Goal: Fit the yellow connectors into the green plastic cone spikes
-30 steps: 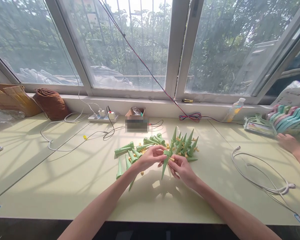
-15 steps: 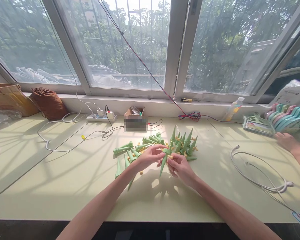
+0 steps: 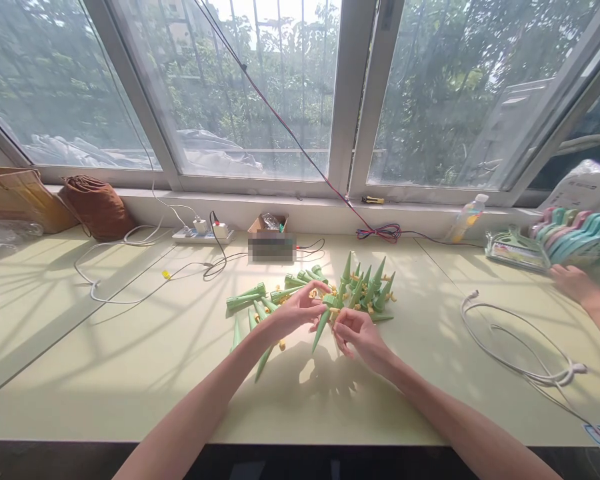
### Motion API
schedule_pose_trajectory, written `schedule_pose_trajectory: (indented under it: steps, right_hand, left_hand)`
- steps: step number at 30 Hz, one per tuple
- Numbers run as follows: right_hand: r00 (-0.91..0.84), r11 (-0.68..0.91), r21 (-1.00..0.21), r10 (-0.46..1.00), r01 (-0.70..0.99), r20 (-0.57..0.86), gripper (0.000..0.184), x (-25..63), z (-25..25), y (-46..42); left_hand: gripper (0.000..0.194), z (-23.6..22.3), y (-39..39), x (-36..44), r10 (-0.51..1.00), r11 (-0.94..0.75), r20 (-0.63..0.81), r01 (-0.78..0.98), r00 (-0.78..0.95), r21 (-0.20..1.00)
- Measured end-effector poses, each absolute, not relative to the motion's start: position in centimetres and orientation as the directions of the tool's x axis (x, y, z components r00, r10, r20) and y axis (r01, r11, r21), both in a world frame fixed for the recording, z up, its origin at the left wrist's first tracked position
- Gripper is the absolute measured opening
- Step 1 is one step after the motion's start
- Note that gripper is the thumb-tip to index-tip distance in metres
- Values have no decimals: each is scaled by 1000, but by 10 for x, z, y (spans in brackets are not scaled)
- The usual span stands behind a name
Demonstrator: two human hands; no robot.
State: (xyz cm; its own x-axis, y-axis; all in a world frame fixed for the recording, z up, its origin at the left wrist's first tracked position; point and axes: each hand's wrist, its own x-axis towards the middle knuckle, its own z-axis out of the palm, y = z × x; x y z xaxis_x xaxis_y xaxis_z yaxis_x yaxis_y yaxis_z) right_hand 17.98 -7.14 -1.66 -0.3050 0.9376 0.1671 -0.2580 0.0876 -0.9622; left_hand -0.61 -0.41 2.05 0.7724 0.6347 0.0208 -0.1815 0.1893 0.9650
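Note:
A green plant watering spike (image 3: 321, 329) hangs point down and tilted between my hands, just above the table. My left hand (image 3: 299, 312) is closed around its wide top end, fingers curled from the left. My right hand (image 3: 361, 335) pinches at the small yellow valve (image 3: 334, 311) on the spike's side. Behind my right hand, several spikes with yellow valves stand point up in a cluster (image 3: 377, 280). More green spikes (image 3: 247, 297) lie loosely to the left, partly hidden behind my left hand and forearm.
A power strip (image 3: 203, 235) and a small box (image 3: 270, 223) sit at the back, with cables across the table. A white cable coil (image 3: 520, 340) lies to the right. Another person's hand (image 3: 575, 283) is near pastel hangers-like items (image 3: 580, 233) and a bottle (image 3: 467, 219).
The held spike has shifted slightly left and tilts more. My right hand has moved a little left with the yellow valve.

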Motion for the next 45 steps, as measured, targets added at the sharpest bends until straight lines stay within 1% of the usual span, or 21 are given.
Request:
schedule_pose_trajectory:
  steps: [5, 9, 14, 17, 19, 21, 24, 26, 28, 31, 36, 41, 45]
  right_hand:
    - [-321, 77, -964, 934, -253, 159, 32, 178, -16, -73]
    - [-316, 66, -968, 938, -243, 144, 33, 178, -16, -73]
    - [-312, 59, -973, 941, -223, 129, 34, 177, -14, -74]
    - [-282, 101, -976, 947, -195, 155, 32, 178, -14, -74]
    - [-233, 180, -972, 949, -151, 212, 29, 178, -16, -75]
    - [-161, 311, -947, 934, -75, 320, 23, 179, -18, -76]
    - [-46, 530, -844, 848, 82, 528, 11, 178, -22, -78]
    - [-13, 632, -759, 770, 155, 638, 18, 178, -24, -79]
    - [-22, 699, -688, 704, 194, 709, 25, 178, -24, -79]
    - [-44, 756, -603, 632, 255, 774, 28, 178, -23, -79]
    - [-47, 796, -486, 536, 362, 843, 16, 179, -18, -78]
    - [-71, 806, -453, 514, 380, 855, 11, 179, -18, -79]
    - [-92, 770, -488, 568, 412, 818, 12, 179, -17, -80]
  left_hand:
    - [36, 25, -5, -8, 637, 274, 65, -304, 768, 913]
    - [36, 25, -5, -10, 630, 321, 99, -373, 771, 870]
    - [29, 24, -4, -11, 633, 339, 101, -392, 768, 855]
    - [30, 24, -4, -11, 632, 323, 101, -380, 768, 867]
    - [29, 23, -4, -10, 624, 309, 87, -347, 777, 885]
    - [29, 23, -4, -10, 604, 294, 69, -302, 794, 907]
    - [29, 23, -5, -10, 565, 274, 43, -236, 824, 932]
    - [31, 23, -6, -10, 546, 267, 20, -196, 837, 944]
    - [34, 23, -7, -10, 531, 271, -10, -158, 847, 950]
    - [38, 23, -9, -9, 504, 281, -55, -103, 862, 954]
    - [39, 23, -10, -8, 474, 255, -99, -29, 875, 966]
    - [38, 26, -11, -8, 447, 228, -129, 26, 885, 973]
    - [36, 27, -12, -6, 449, 219, -126, 27, 884, 975]
